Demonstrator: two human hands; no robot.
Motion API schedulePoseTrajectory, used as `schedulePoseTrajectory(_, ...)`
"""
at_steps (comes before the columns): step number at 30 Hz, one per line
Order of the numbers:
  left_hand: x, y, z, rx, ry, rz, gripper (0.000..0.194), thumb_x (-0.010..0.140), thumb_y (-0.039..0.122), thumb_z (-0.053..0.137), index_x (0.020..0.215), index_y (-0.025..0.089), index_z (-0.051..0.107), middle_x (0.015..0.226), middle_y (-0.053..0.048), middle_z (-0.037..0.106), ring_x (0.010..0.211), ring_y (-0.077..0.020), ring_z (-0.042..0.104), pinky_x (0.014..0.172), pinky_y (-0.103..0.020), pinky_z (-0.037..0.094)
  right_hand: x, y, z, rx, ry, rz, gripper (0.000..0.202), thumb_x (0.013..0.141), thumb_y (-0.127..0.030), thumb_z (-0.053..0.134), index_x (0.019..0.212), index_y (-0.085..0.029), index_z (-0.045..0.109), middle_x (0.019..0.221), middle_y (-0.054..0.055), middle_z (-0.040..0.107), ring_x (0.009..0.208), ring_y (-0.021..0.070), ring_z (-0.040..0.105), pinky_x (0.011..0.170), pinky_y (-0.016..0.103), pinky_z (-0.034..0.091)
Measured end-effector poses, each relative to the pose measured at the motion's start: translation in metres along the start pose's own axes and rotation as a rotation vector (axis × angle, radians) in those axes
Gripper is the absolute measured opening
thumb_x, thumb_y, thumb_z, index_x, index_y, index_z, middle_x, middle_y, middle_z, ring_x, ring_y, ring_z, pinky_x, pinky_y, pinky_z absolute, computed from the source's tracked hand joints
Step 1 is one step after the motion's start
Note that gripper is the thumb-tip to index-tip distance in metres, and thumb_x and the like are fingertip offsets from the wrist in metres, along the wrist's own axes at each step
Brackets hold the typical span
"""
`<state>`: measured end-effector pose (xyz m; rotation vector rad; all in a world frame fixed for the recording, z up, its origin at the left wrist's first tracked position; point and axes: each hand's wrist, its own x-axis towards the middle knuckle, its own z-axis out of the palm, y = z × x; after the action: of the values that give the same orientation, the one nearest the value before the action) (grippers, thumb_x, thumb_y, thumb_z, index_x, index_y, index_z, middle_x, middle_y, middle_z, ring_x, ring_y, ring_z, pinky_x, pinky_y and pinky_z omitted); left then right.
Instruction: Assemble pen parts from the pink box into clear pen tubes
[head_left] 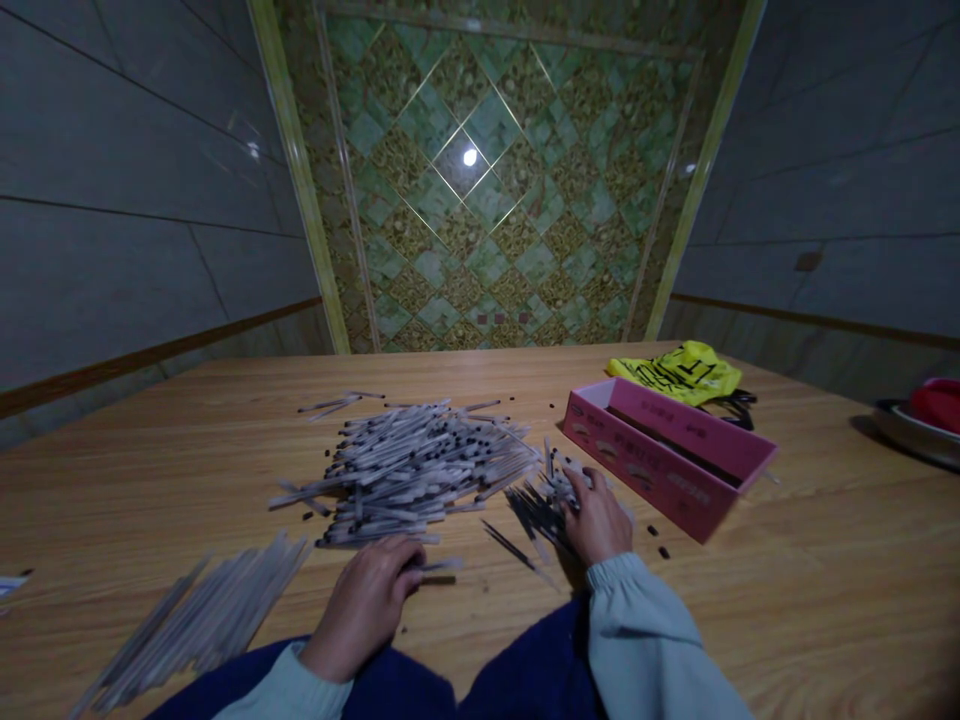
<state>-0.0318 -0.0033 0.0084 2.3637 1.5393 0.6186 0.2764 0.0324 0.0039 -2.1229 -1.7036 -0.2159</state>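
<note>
My left hand (371,590) is closed in a pinch at the near side of a large pile of thin, translucent tubes with dark ends (420,460). A pale thin tube (442,566) sticks out to the right from its fingers. Just below that lies a short dark stick (438,580). My right hand (600,520) is bent down over a smaller heap of dark thin sticks (536,510) and pale pieces, its fingertips among them. What those fingers hold is partly hidden. Two dark sticks (510,545) lie between my hands.
A pink open box (667,455) stands right of my right hand, with a yellow bag (675,372) behind it. Neatly lined-up tubes (210,615) lie at the front left of the wooden table (840,580). Small black caps (664,552) are scattered about. A tray (919,440) sits far right.
</note>
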Motion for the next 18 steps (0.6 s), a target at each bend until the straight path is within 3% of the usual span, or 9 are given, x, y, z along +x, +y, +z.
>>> schedulePoseTrajectory(4, 0.000, -0.002, 0.000, -0.028, 0.062, 0.061, 0.020, 0.085, 0.022, 0.045, 0.095, 0.023, 0.062, 0.100, -0.006, 0.065, 0.093, -0.0217, 0.058, 0.080, -0.033, 0.041, -0.002, -0.003, -0.002, 0.104, 0.068, -0.049, 0.042, 0.077, -0.022, 0.057, 0.119, -0.022, 0.056, 0.124, 0.012, 0.049, 0.108, 0.0289, 0.048, 0.084, 0.037, 0.042)
schedulePoseTrajectory(7, -0.001, -0.003, 0.001, -0.023, 0.087, 0.101, 0.023, 0.087, 0.022, 0.042, 0.098, 0.025, 0.062, 0.099, -0.006, 0.065, 0.091, -0.0213, 0.058, 0.078, -0.034, 0.042, -0.009, -0.020, -0.003, 0.397, 0.050, -0.100, 0.031, 0.080, -0.023, 0.052, 0.110, -0.017, 0.061, 0.112, 0.013, 0.056, 0.103, 0.0267, 0.052, 0.087, 0.038, 0.041)
schedulePoseTrajectory(9, 0.000, -0.003, 0.002, -0.007, 0.101, 0.129, 0.022, 0.086, 0.020, 0.043, 0.097, 0.024, 0.062, 0.098, -0.006, 0.065, 0.091, -0.0214, 0.058, 0.078, -0.034, 0.042, -0.019, -0.038, -0.003, 0.738, -0.111, -0.156, 0.026, 0.082, -0.028, 0.051, 0.101, -0.014, 0.063, 0.099, 0.012, 0.062, 0.093, 0.0230, 0.058, 0.082, 0.034, 0.044)
schedulePoseTrajectory(12, 0.000, -0.002, 0.004, 0.018, 0.121, 0.188, 0.023, 0.085, 0.015, 0.043, 0.097, 0.023, 0.061, 0.096, -0.007, 0.064, 0.090, -0.0211, 0.057, 0.077, -0.034, 0.041, -0.039, -0.067, 0.001, 1.175, -0.577, -0.232, 0.034, 0.080, -0.039, 0.054, 0.099, -0.012, 0.061, 0.083, 0.008, 0.066, 0.070, 0.0176, 0.061, 0.062, 0.028, 0.048)
schedulePoseTrajectory(15, 0.001, 0.001, 0.005, 0.048, 0.123, 0.251, 0.022, 0.084, 0.011, 0.044, 0.095, 0.023, 0.061, 0.092, -0.006, 0.064, 0.087, -0.0202, 0.057, 0.074, -0.034, 0.040, -0.058, -0.086, 0.009, 1.273, -0.801, -0.228, 0.034, 0.076, -0.045, 0.059, 0.085, -0.012, 0.061, 0.067, 0.003, 0.063, 0.053, 0.0124, 0.057, 0.047, 0.021, 0.041)
schedulePoseTrajectory(18, 0.001, 0.006, 0.005, 0.088, 0.136, 0.335, 0.020, 0.084, 0.012, 0.046, 0.094, 0.023, 0.060, 0.090, -0.005, 0.063, 0.085, -0.0196, 0.055, 0.073, -0.034, 0.039, -0.067, -0.092, 0.016, 1.306, -0.939, -0.072, 0.036, 0.076, -0.048, 0.057, 0.069, -0.013, 0.056, 0.047, -0.001, 0.055, 0.033, 0.0081, 0.044, 0.035, 0.019, 0.029)
